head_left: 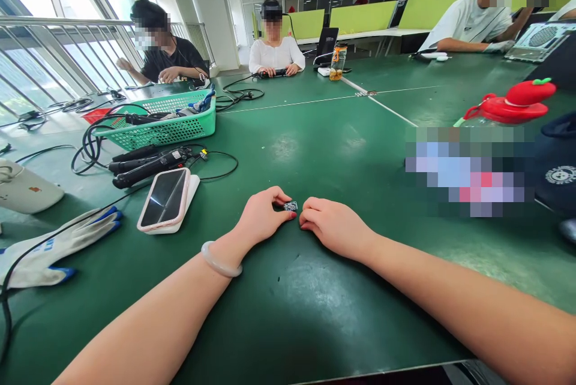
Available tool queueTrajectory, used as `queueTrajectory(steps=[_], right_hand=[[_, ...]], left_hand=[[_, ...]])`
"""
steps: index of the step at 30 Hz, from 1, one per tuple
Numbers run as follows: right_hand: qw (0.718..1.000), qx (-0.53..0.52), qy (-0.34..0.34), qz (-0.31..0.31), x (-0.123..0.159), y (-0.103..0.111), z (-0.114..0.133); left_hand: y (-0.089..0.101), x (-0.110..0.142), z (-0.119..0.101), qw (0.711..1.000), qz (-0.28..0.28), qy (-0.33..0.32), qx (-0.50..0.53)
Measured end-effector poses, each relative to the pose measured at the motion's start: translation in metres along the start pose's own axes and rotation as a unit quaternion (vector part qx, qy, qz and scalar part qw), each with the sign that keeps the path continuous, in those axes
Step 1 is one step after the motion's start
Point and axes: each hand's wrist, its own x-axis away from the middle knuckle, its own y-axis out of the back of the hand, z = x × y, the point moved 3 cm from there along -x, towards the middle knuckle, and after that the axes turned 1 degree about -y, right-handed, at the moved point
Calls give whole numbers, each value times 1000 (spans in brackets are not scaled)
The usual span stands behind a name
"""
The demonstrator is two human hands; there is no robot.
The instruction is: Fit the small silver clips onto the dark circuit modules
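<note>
Between the thumb and fingers of my left hand (261, 215) is a small dark rectangular piece with a pale pattern (291, 206); its exact kind is too small to tell. The hand rests low at the green table (288, 301), and a pale bangle (220, 261) circles that wrist. Just right of the piece, my right hand (335, 226) is closed, its fingers curled together and a slight gap from the left thumb. Whatever its fingertips may hold is hidden.
Left of my hands lie a phone (165, 198) on a white object, black cylindrical devices (153, 166) with cables, a glove (58, 247) and a green basket (180, 127). A red-topped bottle (513, 103) and dark bag (555, 163) stand right. Several people sit around.
</note>
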Motion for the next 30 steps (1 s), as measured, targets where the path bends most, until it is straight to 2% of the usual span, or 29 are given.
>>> queueTrajectory(steps=[8, 12, 16, 25, 30], right_hand=[[1000, -19, -4, -2, 1, 0, -3], [993, -85, -27, -78, 3, 8, -8], [984, -117, -16, -133, 3, 13, -8], [984, -118, -5, -137, 5, 14, -6], [975, -171, -26, -139, 5, 17, -9]], left_hand=[[-1, 2, -6, 1000, 10, 12, -21], [-2, 4, -12, 999, 27, 5, -30], [-4, 6, -16, 999, 45, -10, -2], [-6, 8, -17, 994, 74, -20, 72], [-8, 7, -16, 987, 88, -18, 133]])
